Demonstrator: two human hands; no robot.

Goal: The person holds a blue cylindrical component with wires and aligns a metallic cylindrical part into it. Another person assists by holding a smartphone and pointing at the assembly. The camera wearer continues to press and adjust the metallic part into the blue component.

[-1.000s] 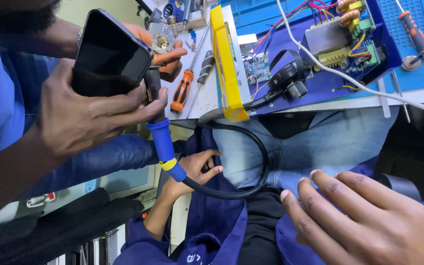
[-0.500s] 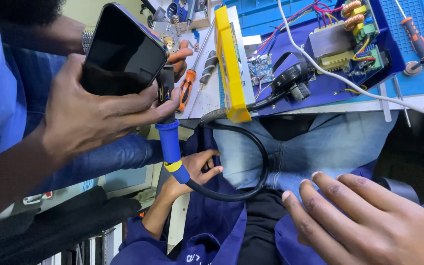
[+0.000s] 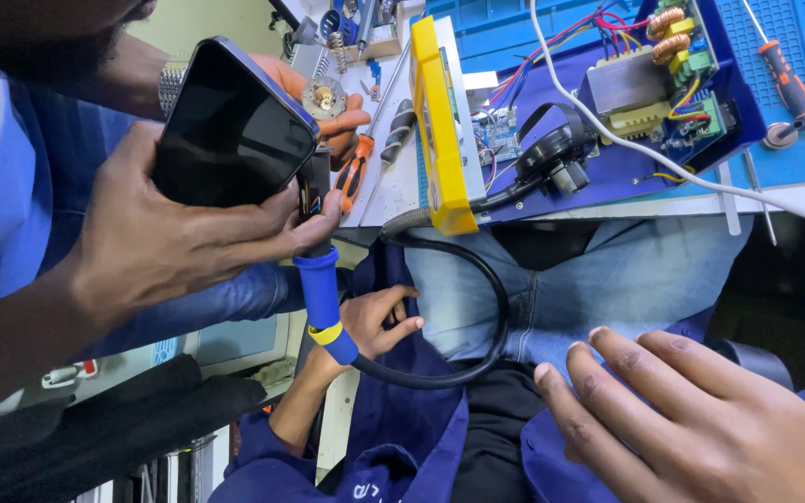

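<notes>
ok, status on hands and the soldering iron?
Left grip shut on black phone, fingertips pinching blue-handled soldering iron. Right grip open, holding nothing. Co-worker's hand beside the iron's cable.

The white workbench (image 3: 402, 200) carries a blue work mat (image 3: 794, 158) at one end. On the mat lie a red-handled screwdriver (image 3: 787, 82) and an open blue chassis (image 3: 607, 177) holding a transformer and circuit boards. An orange-handled screwdriver (image 3: 354, 177) and a grey-handled tool (image 3: 399, 126) lie directly on the white surface.
</notes>
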